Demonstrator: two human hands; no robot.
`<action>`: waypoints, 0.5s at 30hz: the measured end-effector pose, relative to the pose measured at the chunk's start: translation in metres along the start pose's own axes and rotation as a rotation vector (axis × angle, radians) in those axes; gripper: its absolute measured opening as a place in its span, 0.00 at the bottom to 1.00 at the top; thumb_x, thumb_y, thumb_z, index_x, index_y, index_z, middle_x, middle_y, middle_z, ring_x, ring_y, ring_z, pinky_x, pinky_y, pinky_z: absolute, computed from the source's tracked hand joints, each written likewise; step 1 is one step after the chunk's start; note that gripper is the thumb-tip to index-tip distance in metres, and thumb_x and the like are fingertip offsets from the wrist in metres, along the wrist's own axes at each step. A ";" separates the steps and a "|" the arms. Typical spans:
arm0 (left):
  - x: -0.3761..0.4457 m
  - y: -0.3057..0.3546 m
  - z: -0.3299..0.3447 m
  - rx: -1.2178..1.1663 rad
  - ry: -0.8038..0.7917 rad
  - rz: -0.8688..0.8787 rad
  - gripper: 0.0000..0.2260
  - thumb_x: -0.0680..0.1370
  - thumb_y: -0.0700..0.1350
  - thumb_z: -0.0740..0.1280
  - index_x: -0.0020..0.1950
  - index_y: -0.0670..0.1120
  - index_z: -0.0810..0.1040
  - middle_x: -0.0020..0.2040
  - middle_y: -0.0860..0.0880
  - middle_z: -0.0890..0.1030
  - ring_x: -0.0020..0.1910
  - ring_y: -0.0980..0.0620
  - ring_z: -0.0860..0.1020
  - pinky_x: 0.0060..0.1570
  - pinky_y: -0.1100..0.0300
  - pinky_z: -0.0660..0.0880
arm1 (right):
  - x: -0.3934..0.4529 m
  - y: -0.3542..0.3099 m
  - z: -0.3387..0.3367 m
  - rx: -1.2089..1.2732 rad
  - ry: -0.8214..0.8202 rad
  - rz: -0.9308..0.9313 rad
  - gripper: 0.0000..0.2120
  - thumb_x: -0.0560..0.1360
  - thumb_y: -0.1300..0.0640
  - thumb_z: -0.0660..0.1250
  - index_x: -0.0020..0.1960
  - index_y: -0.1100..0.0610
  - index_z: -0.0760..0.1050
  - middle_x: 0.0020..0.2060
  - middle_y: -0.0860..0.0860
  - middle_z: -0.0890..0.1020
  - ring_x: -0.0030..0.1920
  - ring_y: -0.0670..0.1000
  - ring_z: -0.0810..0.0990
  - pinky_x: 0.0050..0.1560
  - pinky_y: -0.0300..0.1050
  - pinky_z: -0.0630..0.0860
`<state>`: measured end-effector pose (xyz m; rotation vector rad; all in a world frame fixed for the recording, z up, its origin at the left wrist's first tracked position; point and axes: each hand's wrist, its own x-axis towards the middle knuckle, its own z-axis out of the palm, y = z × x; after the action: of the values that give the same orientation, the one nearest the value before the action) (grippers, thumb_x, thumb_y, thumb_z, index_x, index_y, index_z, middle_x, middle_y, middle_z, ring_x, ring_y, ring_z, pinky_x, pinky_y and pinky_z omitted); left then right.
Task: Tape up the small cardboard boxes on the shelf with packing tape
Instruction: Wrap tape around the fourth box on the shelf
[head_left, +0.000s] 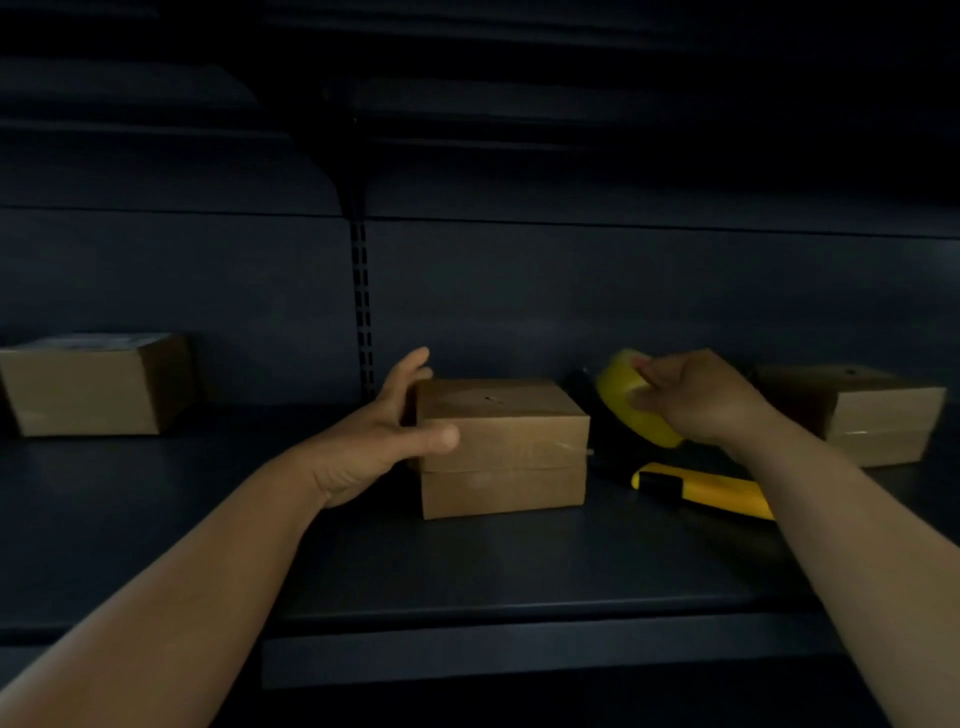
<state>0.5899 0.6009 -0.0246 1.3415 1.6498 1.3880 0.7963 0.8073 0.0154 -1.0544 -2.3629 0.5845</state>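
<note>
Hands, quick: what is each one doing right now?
Left hand: open, cupped round the middle box.
Right hand: gripping the yellow tape roll.

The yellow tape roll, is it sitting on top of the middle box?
No, the yellow tape roll sits on the shelf right of the middle box, under the right hand.
</note>
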 end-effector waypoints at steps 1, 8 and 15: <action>0.000 0.002 0.001 0.009 0.033 0.016 0.64 0.47 0.72 0.75 0.76 0.63 0.44 0.73 0.61 0.55 0.71 0.59 0.58 0.65 0.62 0.59 | -0.002 -0.004 -0.001 0.142 0.035 -0.002 0.23 0.76 0.56 0.68 0.70 0.57 0.70 0.68 0.54 0.73 0.65 0.53 0.73 0.65 0.46 0.70; 0.005 0.030 0.002 0.153 0.326 0.185 0.39 0.70 0.70 0.61 0.77 0.58 0.53 0.74 0.61 0.60 0.72 0.61 0.58 0.71 0.60 0.55 | -0.022 -0.044 -0.013 0.550 0.060 -0.180 0.18 0.75 0.60 0.68 0.64 0.57 0.75 0.52 0.47 0.79 0.42 0.36 0.75 0.33 0.23 0.72; 0.018 0.079 0.022 0.373 0.270 0.328 0.24 0.80 0.42 0.63 0.75 0.52 0.60 0.67 0.58 0.69 0.67 0.61 0.66 0.66 0.67 0.60 | -0.031 -0.070 -0.010 0.502 -0.060 -0.357 0.14 0.74 0.61 0.69 0.60 0.54 0.78 0.49 0.43 0.81 0.46 0.36 0.78 0.46 0.27 0.75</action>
<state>0.6291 0.6216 0.0466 1.7633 2.0097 1.5534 0.7809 0.7424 0.0547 -0.3888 -2.2029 1.0059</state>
